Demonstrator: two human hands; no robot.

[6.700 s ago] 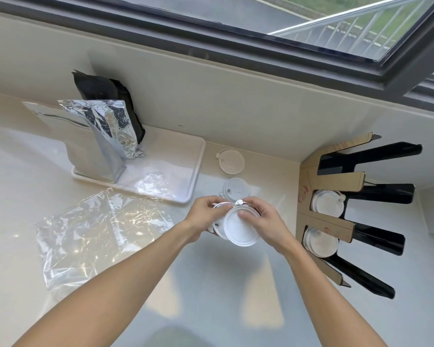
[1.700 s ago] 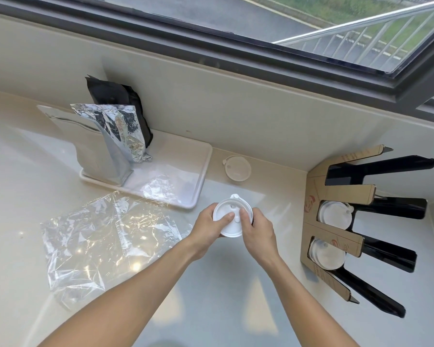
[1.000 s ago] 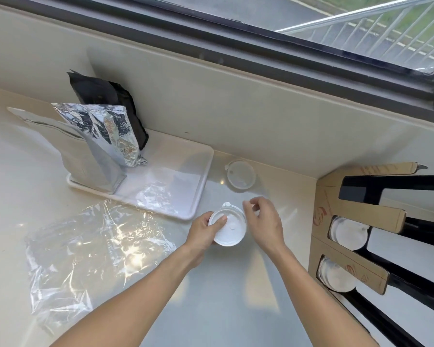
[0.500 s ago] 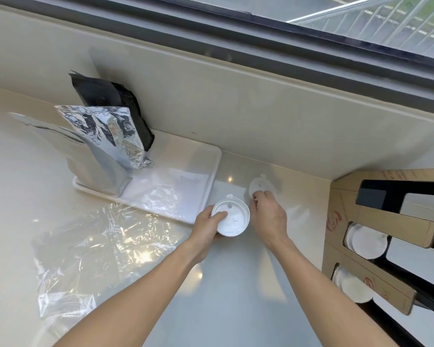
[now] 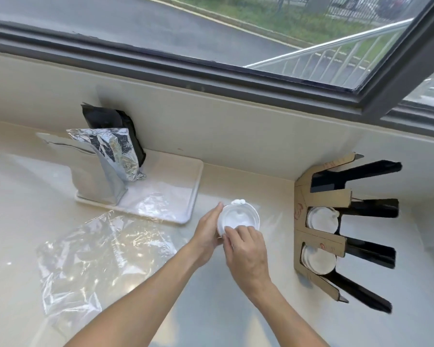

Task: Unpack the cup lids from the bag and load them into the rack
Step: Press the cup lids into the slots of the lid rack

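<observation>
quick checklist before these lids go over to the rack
1. Lids held by both hands: ok; left hand grips the side, right hand on the near edge.
2. Lids stacked evenly: cannot tell.
3. Free slot in the rack: ok; top slot looks empty, two middle slots already hold lids.
4. Path to the rack unobstructed: ok.
5. No loose lids left on the counter: ok; none visible.
6. Plastic bag emptied: ok; lies flat.
</observation>
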